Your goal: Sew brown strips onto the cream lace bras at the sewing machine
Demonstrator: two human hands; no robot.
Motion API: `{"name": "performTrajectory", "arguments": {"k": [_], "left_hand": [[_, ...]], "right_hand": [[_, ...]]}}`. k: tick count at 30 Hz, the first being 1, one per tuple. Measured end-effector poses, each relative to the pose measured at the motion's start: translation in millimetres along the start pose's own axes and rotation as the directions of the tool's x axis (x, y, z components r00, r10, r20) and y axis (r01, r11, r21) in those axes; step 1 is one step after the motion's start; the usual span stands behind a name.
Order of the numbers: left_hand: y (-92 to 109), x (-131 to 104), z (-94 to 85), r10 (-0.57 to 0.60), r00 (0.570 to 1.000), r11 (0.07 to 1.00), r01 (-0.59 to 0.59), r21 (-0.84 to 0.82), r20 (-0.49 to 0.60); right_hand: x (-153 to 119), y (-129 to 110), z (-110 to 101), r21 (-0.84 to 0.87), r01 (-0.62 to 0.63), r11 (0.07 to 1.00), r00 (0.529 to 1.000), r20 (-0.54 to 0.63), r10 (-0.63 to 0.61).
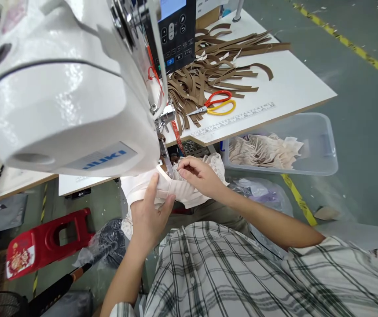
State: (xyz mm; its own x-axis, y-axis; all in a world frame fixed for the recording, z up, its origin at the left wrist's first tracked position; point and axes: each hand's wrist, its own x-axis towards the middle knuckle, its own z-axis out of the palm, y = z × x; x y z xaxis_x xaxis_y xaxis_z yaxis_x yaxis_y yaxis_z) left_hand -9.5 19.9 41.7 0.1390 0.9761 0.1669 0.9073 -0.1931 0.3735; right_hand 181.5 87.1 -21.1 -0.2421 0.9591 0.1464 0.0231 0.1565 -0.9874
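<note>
Head: two hands point(149, 220) on one cloth point(189, 196).

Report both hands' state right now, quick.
Left hand: open, thumb and fingers spread, pressing on the pale pink fabric garment.
Right hand: fingers curled beside the white lace trim; whether it pinches anything can't be told.

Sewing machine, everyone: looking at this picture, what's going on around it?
A person sits at the sewing machine with pale fabric under its head. The left hand lies on the fabric, fingers spread; the right hand is at its lacy part, fingers curled. Whether they pinch it is unclear. Scissors and brown strips lie on the white tabletop.
</note>
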Motion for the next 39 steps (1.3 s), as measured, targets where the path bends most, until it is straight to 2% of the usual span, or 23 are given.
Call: {"name": "performTrajectory", "arguments": {"k": [8,13,17,19,22,25,28,30,31,33,35,36,39], "left_hand": [[0.6,-1.9,0.0,-0.036,0.999,0.999,0.035,0.038,0.009],[-2.4,-2.9,2.4,-0.006,0.998,0.998,0.009,0.06,-0.062],[-1.3,-6.6,8.2,-0.033,0.994,0.998,0.038,0.041,-0.107],[4.5,-14.4,15.1,-0.002,0.994,1.0,0.004,0.014,-0.111],[20.5,-35.5,30.0,0.114,0.987,0.993,-0.116,-0.006,-0.111],[35.4,-58.1,39.7,0.195,0.979,0.978,-0.198,-0.063,-0.057],[36.4,-67.6,34.2,0.196,0.97,0.946,-0.15,-0.289,0.14],[29.5,-63.5,23.8,0.196,0.959,0.911,-0.1,-0.401,0.205],[25.2,-58.9,18.0,0.188,0.966,0.901,-0.097,-0.423,0.179],[17.7,-46.2,7.1,0.196,0.98,0.889,-0.166,-0.426,0.026],[13.3,-31.3,-0.3,0.262,0.963,0.864,-0.266,-0.427,-0.071],[12.2,-24.0,-2.3,0.318,0.946,0.842,-0.312,-0.44,-0.061],[10.0,-7.2,-1.8,0.46,0.885,0.799,-0.38,-0.467,0.067]], "right_hand": [[-1.7,-3.6,-2.9,0.025,-0.001,1.0,1.0,0.006,0.0],[-0.5,-7.5,-2.2,0.016,0.022,1.0,1.0,-0.011,-0.022],[-2.3,-17.0,-0.4,-0.127,0.089,0.988,0.996,-0.021,-0.092],[-7.3,-22.0,2.3,-0.23,0.103,0.968,0.995,0.01,-0.103],[-20.3,-26.1,6.5,-0.218,-0.005,0.976,0.999,0.042,0.015],[-34.9,-27.1,4.5,-0.044,-0.139,0.989,0.988,0.057,0.141],[-45.1,-28.6,-5.7,0.048,-0.155,0.987,0.986,0.065,0.151],[-48.2,-30.8,-13.9,0.026,-0.142,0.99,0.987,0.079,0.14],[-48.8,-32.1,-17.5,0.007,-0.129,0.992,0.987,0.099,0.128],[-48.6,-35.2,-23.0,-0.021,-0.088,0.996,0.984,0.154,0.09],[-47.2,-39.3,-26.0,-0.05,-0.043,0.998,0.972,0.227,0.054],[-46.4,-41.8,-26.9,-0.072,-0.019,0.997,0.963,0.267,0.038],[-44.4,-49.4,-28.2,-0.171,0.085,0.982,0.922,0.387,-0.012]]}}
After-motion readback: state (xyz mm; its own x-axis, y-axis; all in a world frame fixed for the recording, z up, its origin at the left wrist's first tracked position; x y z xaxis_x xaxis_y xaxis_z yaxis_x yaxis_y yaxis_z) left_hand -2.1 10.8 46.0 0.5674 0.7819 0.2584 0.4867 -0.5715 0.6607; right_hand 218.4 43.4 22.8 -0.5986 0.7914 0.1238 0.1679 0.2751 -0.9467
